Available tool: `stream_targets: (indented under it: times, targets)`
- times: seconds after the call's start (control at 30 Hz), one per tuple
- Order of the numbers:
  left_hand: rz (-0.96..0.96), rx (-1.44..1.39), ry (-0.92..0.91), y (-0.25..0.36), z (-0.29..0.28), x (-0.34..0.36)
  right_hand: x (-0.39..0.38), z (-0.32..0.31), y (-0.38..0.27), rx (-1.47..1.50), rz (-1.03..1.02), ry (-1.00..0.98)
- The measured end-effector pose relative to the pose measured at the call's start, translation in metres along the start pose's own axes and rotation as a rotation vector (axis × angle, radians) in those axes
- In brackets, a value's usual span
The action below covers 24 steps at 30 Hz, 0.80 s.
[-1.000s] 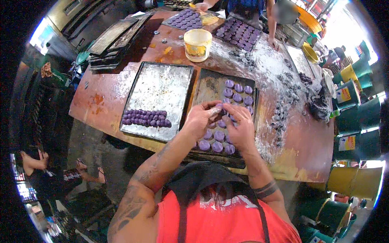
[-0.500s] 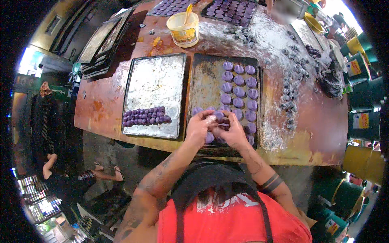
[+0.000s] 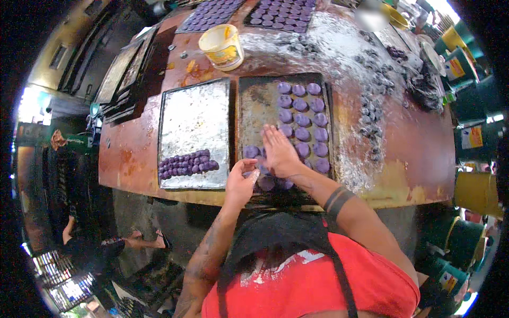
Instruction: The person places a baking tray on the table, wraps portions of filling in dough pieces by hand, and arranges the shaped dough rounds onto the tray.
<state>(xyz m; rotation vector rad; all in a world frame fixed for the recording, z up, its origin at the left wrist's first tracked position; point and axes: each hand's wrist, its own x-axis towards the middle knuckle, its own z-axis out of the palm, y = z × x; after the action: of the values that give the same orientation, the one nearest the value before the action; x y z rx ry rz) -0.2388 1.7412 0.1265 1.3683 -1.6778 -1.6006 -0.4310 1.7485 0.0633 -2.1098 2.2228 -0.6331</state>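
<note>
My right hand (image 3: 281, 155) lies flat, palm down, with fingers stretched over the dark baking tray (image 3: 253, 103). It covers part of the lower rows of flattened purple dough rounds (image 3: 301, 120). Whether a round is under its palm is hidden. Close by on the left, my left hand (image 3: 243, 183) hovers over the tray's near left corner, its fingers loosely curled and apart, with no dough visible in it. A single purple round (image 3: 251, 152) sits just beyond its fingertips. On the lighter tray (image 3: 196, 116) to the left, small dark purple balls (image 3: 188, 164) are bunched in rows.
A yellow-labelled tub (image 3: 222, 49) stands behind the trays. Two trays of purple rounds (image 3: 281, 16) (image 3: 212, 13) lie at the far edge. White flour (image 3: 339, 37) and floured dark balls (image 3: 371, 114) spread over the right side. Stacked trays (image 3: 127, 71) lean at far left.
My hands, earlier together around a purple dough piece, have parted. The right now lies flat on the tray; the left has drawn back leftward. The whole view has shifted slightly.
</note>
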Motion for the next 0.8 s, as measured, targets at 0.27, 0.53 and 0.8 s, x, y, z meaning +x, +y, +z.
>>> stream_targets:
  times: [0.27,0.53,0.8]
  targets:
    - [-0.027,0.259,-0.075,0.002,-0.044,-0.010,-0.042,-0.084,0.185,-0.131,0.378,0.366]
    - [0.427,1.062,0.341,-0.058,-0.118,0.029,-0.128,-0.141,0.193,1.234,0.961,0.833]
    - [-0.089,-0.236,0.061,-0.005,-0.025,0.066,-0.080,-0.075,0.094,0.933,0.525,0.079]
